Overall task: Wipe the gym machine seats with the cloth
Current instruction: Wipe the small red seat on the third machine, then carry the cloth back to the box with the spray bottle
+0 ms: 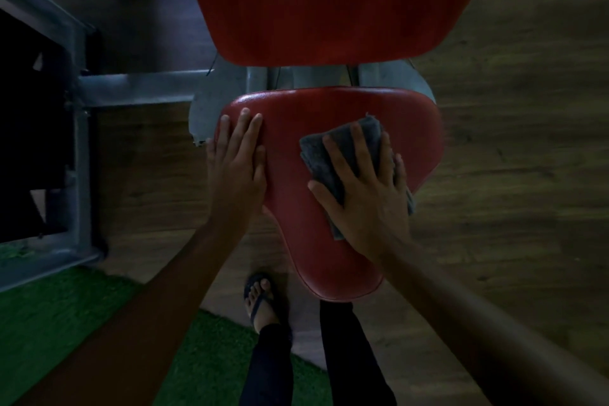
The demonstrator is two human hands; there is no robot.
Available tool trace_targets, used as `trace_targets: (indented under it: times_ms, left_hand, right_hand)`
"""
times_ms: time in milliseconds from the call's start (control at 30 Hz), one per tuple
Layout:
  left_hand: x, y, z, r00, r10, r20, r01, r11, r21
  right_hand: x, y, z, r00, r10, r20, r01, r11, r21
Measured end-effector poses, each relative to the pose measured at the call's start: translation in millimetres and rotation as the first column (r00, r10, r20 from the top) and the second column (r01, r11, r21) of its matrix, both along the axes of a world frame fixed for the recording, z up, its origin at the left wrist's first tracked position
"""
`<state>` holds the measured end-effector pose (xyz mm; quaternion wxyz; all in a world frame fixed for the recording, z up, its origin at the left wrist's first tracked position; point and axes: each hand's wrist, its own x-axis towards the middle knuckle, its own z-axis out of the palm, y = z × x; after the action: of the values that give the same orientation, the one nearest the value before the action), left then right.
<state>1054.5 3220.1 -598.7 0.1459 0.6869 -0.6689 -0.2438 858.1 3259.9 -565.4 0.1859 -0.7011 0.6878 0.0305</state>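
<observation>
A red padded machine seat [296, 148], wide at the back and narrow toward me, fills the middle of the head view. A folded dark grey cloth [321, 155] lies on its right half, and my right hand [365, 188] presses flat on top of it with fingers spread. On the seat's left edge my left hand [235, 165] rests flat, its fingers together and holding nothing. Above the seat hangs the red backrest pad [329, 0].
The grey metal machine frame [131, 89] runs along the left and behind the seat. Wood-look floor [510, 142] lies to the right, green turf [66, 313] at lower left. My sandalled foot [260, 300] and dark trouser legs stand below the seat's tip.
</observation>
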Motion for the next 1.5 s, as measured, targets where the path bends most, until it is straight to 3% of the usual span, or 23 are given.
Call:
trace_targets:
  times_ms: [67,167,233,400,600,733,900,1067,1200,1500]
  left_hand:
    - [-1.8,0.0,0.1,1.0,0.015,0.006,-0.015,1.0,0.003]
    - [-5.3,0.5,1.6,0.999,0.034,0.011,-0.034,0.999,0.009]
    - [-6.8,0.8,2.9,0.999,0.048,0.01,-0.048,0.999,0.016]
    - [-13.2,0.6,10.7,0.997,0.072,0.028,-0.073,0.995,0.066]
    - [-20.5,3.8,36.2,0.995,0.087,0.052,-0.097,0.97,0.223]
    - [-24.3,22.3,86.9,0.999,0.027,-0.044,-0.016,0.967,0.252]
    - [-70.0,50.0,208.5,0.983,-0.146,-0.115,0.163,0.974,0.159]
    - [-152.3,61.8,327.5,0.883,-0.466,-0.053,0.467,0.884,0.023]
    - [-244.9,76.9,396.5,0.746,-0.664,-0.038,0.662,0.747,-0.054]
    - [-488.9,98.6,459.4,0.465,-0.885,0.026,0.879,0.458,-0.13]
  right_hand:
    - [2.8,7.1,-1.6,0.999,0.04,0.032,-0.039,0.999,-0.037]
    - [-6.1,22.2,-3.3,0.949,0.302,0.09,-0.294,0.951,-0.096]
    - [-11.6,25.3,-5.9,0.925,0.361,0.122,-0.341,0.927,-0.158]
    - [-2.5,30.4,-9.2,0.961,0.242,0.131,-0.203,0.945,-0.256]
    - [9.2,21.4,-0.2,0.952,0.156,0.264,-0.094,0.968,-0.235]
    - [-11.0,29.1,52.1,0.903,-0.063,0.425,0.132,0.982,-0.135]
    - [-72.4,81.8,158.7,0.888,-0.201,0.414,0.293,0.94,-0.172]
    - [-137.2,136.6,269.8,0.821,-0.402,0.405,0.523,0.814,-0.254]
    - [-206.1,174.7,333.6,0.731,-0.514,0.449,0.67,0.669,-0.323]
    - [-410.6,244.0,391.8,0.577,-0.663,0.477,0.813,0.416,-0.407]
